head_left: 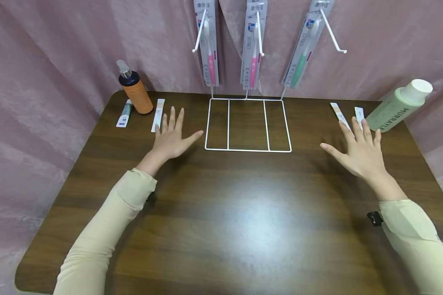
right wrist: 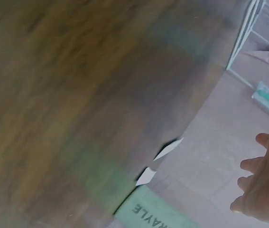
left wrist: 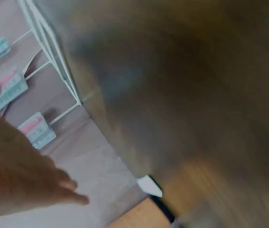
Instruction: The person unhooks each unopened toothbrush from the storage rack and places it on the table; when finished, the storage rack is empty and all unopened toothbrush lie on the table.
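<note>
Both my hands hover flat, fingers spread, gripping nothing: left hand [head_left: 171,139] by a white tube [head_left: 158,114], right hand [head_left: 359,151] by two sachets [head_left: 340,115], all lengthwise toward the curtain.

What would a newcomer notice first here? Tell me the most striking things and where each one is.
Two bare hands lie spread, fingers straight, over the dark brown wooden table: the left hand near a slim white packet, the right hand by the pale green plastic bottle. Between them stands a white wire rack, with three packaged toothbrushes hanging on its hooks at the back.
</note>
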Available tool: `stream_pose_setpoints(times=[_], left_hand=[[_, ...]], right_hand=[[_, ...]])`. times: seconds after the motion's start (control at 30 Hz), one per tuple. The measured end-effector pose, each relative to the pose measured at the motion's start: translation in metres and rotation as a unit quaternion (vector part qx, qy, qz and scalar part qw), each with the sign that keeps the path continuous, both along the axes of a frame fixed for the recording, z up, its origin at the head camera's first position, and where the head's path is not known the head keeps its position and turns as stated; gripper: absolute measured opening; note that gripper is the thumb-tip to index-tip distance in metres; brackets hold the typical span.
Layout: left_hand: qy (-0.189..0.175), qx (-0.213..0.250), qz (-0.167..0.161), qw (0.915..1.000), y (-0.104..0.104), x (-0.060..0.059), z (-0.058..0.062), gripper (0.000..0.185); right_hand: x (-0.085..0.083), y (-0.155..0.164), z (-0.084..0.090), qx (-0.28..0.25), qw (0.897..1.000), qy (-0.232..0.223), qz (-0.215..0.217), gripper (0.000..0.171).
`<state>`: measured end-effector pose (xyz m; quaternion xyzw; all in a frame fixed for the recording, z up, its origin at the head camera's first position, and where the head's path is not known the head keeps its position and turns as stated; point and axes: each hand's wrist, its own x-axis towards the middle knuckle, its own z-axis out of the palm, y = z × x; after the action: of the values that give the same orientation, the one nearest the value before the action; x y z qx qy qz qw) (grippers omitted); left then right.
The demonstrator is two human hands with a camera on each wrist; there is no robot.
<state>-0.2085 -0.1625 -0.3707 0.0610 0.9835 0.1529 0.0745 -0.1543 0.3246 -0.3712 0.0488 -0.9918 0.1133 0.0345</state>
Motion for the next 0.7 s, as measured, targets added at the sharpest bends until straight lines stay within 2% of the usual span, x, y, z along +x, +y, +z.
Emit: stream_pose_setpoints(times=[0.1,0.2,0.3,0.43,0.53,0.7], left_hand=[[-0.065,0.003,-0.029,0.9975,0.006,-0.010,-0.001,0.101],[-0.115,0.003,-0.068,0.9910,0.014,-0.019,-0.003,0.105],[-0.165,0.006,-0.103,0.9809,0.018,-0.028,-0.005,0.103],[-0.226,-0.021,-0.138,0.9642,0.020,-0.035,-0.005,0.107],[-0.248,-0.047,-0.144,0.9569,0.023,-0.035,-0.001,0.106],[-0.250,-0.074,-0.129,0.9567,0.032,-0.023,0.010,0.093]], right_hand=[[-0.002,-0.005,0.004,-0.010,1.000,0.005,0.005,0.086],[0.000,-0.009,0.009,-0.020,1.000,0.015,0.007,0.084],[-0.001,-0.016,0.013,-0.033,0.999,0.020,0.015,0.083],[0.000,-0.027,0.019,-0.050,0.998,0.023,0.029,0.080],[0.000,-0.033,0.023,-0.065,0.997,0.033,0.036,0.077],[-0.001,-0.049,0.032,-0.105,0.991,0.064,0.043,0.075]])
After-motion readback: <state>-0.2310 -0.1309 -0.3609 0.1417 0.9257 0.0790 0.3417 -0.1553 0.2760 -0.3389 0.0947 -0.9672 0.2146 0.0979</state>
